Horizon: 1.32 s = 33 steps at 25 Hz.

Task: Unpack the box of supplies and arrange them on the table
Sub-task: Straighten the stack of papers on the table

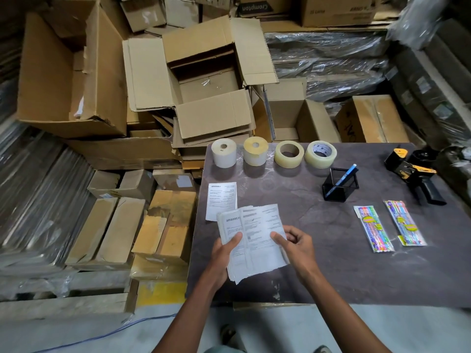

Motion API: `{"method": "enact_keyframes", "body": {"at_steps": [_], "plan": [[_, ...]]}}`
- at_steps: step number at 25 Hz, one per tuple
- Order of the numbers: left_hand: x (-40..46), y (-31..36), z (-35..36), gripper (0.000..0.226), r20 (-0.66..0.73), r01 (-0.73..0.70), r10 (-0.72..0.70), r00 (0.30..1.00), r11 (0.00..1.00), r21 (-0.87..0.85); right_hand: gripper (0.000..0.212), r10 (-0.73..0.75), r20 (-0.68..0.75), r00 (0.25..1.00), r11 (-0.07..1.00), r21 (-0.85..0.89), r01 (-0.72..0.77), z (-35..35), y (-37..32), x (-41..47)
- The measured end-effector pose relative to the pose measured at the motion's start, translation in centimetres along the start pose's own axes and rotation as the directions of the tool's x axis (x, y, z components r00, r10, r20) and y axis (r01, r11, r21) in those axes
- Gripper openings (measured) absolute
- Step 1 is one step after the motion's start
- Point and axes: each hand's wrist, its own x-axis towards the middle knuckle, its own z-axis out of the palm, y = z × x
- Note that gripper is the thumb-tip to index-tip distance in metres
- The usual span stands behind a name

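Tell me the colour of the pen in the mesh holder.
Blue pen, clearest in the head view.

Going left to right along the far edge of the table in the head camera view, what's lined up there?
White label roll → yellowish label roll → clear tape roll → printed-core clear tape roll → yellow and black tape dispenser.
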Motion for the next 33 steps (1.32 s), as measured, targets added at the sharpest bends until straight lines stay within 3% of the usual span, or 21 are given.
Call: {"method": "enact_keyframes", "body": {"at_steps": [12,20,23,25,29,33], "plan": [[-0.2,0.2,-0.1,0.033,-0.009,-0.013,0.013,1.000,1.000,0.014,0.014,-0.042,0.011,0.999,0.998,-0.043,0.043,0.6,-0.4,-0.5],[-0.5,0.2,0.9,0.041,-0.039,0.016,-0.015,0.999,1.000,0.021,0.015,0.025,0.059,0.998,0.971,-0.237,-0.010,2.4,1.7,-0.1],[-0.6,-0.3,1.9,0.027,-0.065,0.022,-0.021,0.998,1.000,0.015,0.027,0.072,0.104,0.992,0.956,-0.292,-0.039,4.0,3.0,-0.2],[-0.4,-0.5,2.4,0.016,-0.112,0.006,0.003,0.994,0.997,0.079,0.028,0.070,0.082,0.994,0.952,-0.303,-0.042,4.5,3.6,-0.4],[0.2,0.0,2.1,0.023,-0.112,-0.087,0.121,0.986,0.959,0.268,0.021,0.094,0.066,0.993,0.960,-0.271,-0.073,3.8,3.5,-0.3],[2.0,-0.1,1.0,0.042,-0.101,-0.159,0.220,0.970,0.895,0.418,0.024,-0.061,0.021,0.998,0.965,-0.255,0.064,3.5,3.8,0.1]]}}
